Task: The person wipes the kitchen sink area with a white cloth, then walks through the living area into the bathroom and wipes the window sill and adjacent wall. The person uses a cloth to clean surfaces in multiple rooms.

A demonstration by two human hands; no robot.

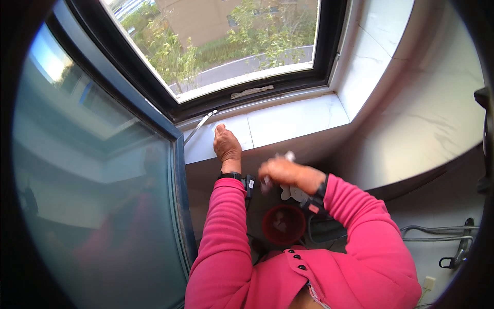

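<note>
My left hand (227,145) is above the white tiled windowsill (297,116), its fingers curled in. Whether anything is inside that hand is hidden. Just left of it, a metal window stay (200,125) links the dark window frame (254,92) to the opened glass sash (112,208). My right hand (283,172), blurred, is closed around a pale crumpled cloth (265,185) that sticks out on two sides. It is in front of the sill's edge, above a red bucket (283,241) with whitish pieces inside.
A pale twisted strip (252,92) lies along the lower window frame. Behind my right wrist, a white object (295,193) is partly hidden. A curved pale wall panel (424,127) rises on the right. Hoses (436,233) run to a dark fitting (461,247) at lower right.
</note>
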